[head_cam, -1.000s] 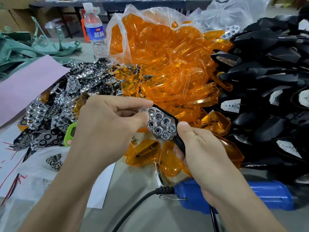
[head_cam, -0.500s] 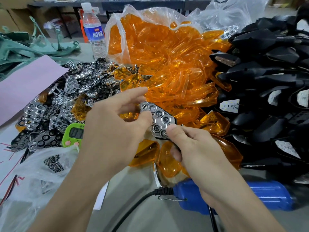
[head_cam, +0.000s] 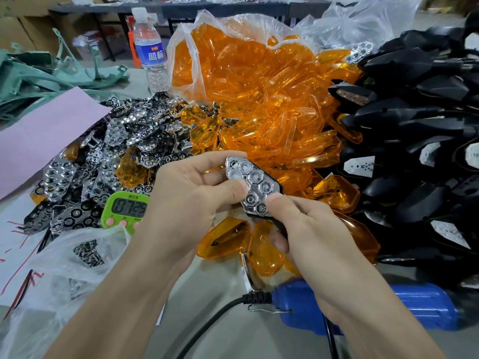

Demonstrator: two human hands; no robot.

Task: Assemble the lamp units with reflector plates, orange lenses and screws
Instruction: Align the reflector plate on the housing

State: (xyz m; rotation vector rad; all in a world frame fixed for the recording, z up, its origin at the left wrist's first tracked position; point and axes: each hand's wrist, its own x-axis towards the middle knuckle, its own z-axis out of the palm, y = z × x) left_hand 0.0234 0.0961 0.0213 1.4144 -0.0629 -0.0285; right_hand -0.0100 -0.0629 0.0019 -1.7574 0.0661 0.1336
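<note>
A black lamp unit with a chrome honeycomb reflector plate (head_cam: pixel 252 186) seated in it is held above the table, between both hands. My left hand (head_cam: pixel 191 200) pinches the plate's upper left edge with thumb and forefinger. My right hand (head_cam: pixel 303 229) grips the unit's lower end, its thumb pressing on the plate's lower corner. Loose orange lenses (head_cam: pixel 264 250) lie just below the hands. A big heap of orange lenses (head_cam: pixel 259 86) spills from a clear bag behind. Chrome reflector plates (head_cam: pixel 124 141) are piled at the left. Black lamp housings (head_cam: pixel 420 130) are stacked at the right.
A blue electric screwdriver (head_cam: pixel 420 307) with a black cord lies near the front edge. A green timer (head_cam: pixel 127 208) sits left of my left hand. A clear bag of screws (head_cam: pixel 88 252) lies at the lower left, a water bottle (head_cam: pixel 150 53) stands behind, and pink paper (head_cam: pixel 39 130) at the left.
My left hand has shifted right, uncovering the green timer. My right thumb slid up onto the plate's lower corner. The unit stays held between both hands.
</note>
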